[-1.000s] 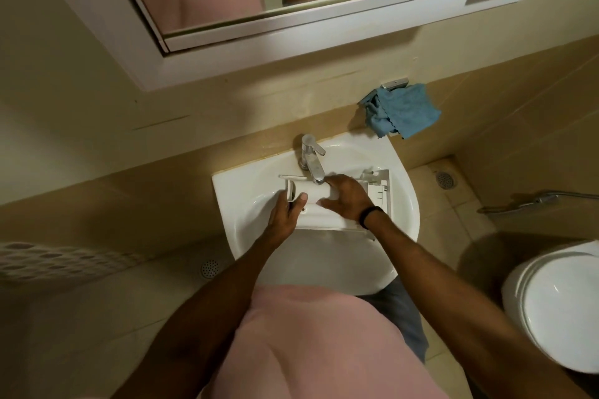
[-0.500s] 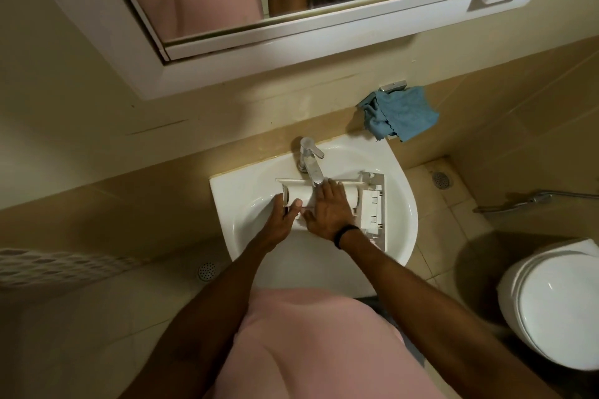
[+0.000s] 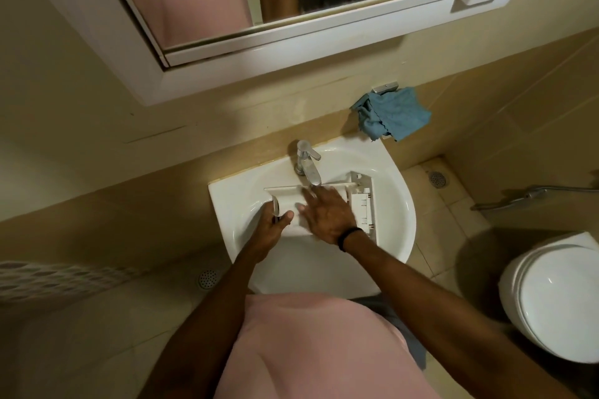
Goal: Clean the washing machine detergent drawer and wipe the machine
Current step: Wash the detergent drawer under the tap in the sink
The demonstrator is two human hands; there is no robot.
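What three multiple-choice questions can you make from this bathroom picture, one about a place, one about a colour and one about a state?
1. Where is the drawer?
A) on the toilet lid
B) in the sink, under the tap
C) on the floor

2. What colour is the cloth hanging above the sink?
A) red
B) white
C) blue

3. How is the right hand?
A) fingers straight, laid on the drawer
B) curled round the tap
C) hanging at the person's side

Answers:
1 B: the white drawer lies across the sink, just below the tap.
2 C: the cloth is plainly blue against the beige tiles.
3 A: its fingers stretch flat over the drawer, while the left hand grips the drawer's end.
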